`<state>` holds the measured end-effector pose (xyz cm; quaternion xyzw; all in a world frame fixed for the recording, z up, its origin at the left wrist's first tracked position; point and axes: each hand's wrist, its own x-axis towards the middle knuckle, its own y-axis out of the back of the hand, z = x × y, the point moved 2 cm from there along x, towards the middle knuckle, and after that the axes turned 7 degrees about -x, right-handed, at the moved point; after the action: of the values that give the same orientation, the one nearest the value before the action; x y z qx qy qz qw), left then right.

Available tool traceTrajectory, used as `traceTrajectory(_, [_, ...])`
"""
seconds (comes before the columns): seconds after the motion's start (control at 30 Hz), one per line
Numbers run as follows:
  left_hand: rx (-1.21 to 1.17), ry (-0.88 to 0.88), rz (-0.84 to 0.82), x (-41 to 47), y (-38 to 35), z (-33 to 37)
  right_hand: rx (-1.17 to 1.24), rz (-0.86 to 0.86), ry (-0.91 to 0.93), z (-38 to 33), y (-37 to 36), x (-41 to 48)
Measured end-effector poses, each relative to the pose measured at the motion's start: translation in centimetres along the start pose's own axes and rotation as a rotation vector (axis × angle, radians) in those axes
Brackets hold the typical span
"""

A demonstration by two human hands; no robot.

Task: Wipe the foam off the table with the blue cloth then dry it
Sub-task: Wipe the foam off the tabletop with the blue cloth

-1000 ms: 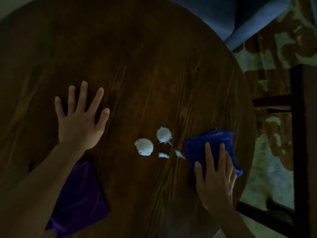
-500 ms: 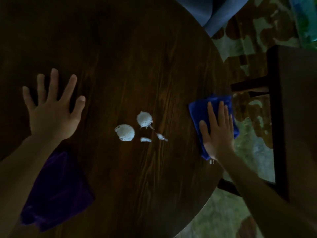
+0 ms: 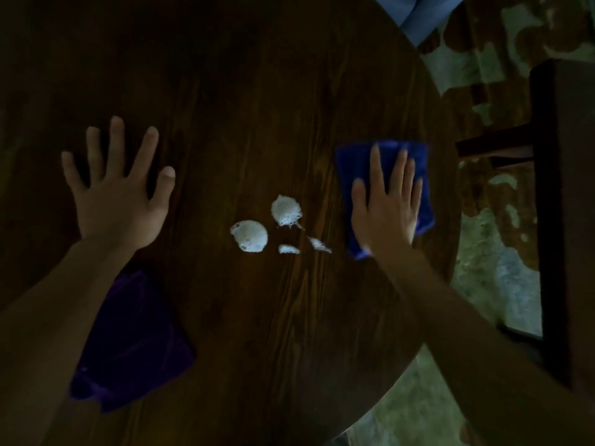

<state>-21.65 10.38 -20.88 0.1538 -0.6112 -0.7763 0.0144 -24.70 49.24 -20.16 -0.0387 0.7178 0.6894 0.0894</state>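
Note:
Several white blobs of foam (image 3: 249,235) lie near the middle of the round dark wooden table (image 3: 273,91). Two are large and two are small streaks. Right of them the blue cloth (image 3: 357,162) lies flat near the table's right edge. My right hand (image 3: 384,207) presses flat on the cloth with fingers spread. My left hand (image 3: 119,194) rests flat on the bare wood to the left of the foam, fingers apart, holding nothing.
A purple cloth (image 3: 135,342) lies on the table near the front left, partly under my left forearm. A dark wooden chair (image 3: 560,204) stands close to the table's right edge. Blue fabric (image 3: 418,14) shows beyond the far edge, over a patterned floor.
My right hand and the blue cloth have shifted along the right edge and now sit a little closer to the foam. The left hand stays flat. The camera view has moved.

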Motion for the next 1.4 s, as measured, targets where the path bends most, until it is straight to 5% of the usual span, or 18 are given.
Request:
traceTrajectory(0.2, [0.005, -0.006, 0.019, 0.0, -0.2, 0.0, -0.135, -0.002, 0.605, -8.1, 0.5, 4.4])
traceTrajectory(0.37, [0.002, -0.014, 0.064, 0.0, -0.5, 0.0, -0.269, -0.016, 1.142, -7.0, -0.5, 1.5])
traceTrajectory(0.43, [0.005, -0.016, 0.067, 0.1, -0.7, 0.0, -0.260, -0.016, 1.054, -4.7, 0.0, 3.1])
traceTrajectory(0.57, [0.001, -0.020, 0.072, 0.0, -0.6, 0.0, -0.154, -0.040, 0.473, 0.9, 1.6, 7.6])
traceTrajectory(0.67, [0.002, -0.021, 0.069, -0.1, -0.5, 0.1, -0.108, -0.045, 0.254, 0.9, 1.6, 6.2])
traceTrajectory(0.9, [0.012, -0.003, 0.056, -0.1, -0.3, 0.2, -0.071, -0.022, 0.601, -9.8, -1.2, -4.6])
traceTrajectory(1.0, [0.013, 0.004, 0.053, -0.1, -0.3, 0.2, -0.041, -0.024, 0.704, -10.0, -0.9, -2.6])
traceTrajectory(1.17, [0.008, 0.006, 0.059, -0.2, -0.2, 0.4, -0.160, -0.040, 0.345, -1.9, 1.0, 4.2])
traceTrajectory(1.4, [0.004, -0.010, 0.055, -0.2, -0.1, 0.4, -0.141, -0.090, 0.300, -3.9, -1.6, -11.2])
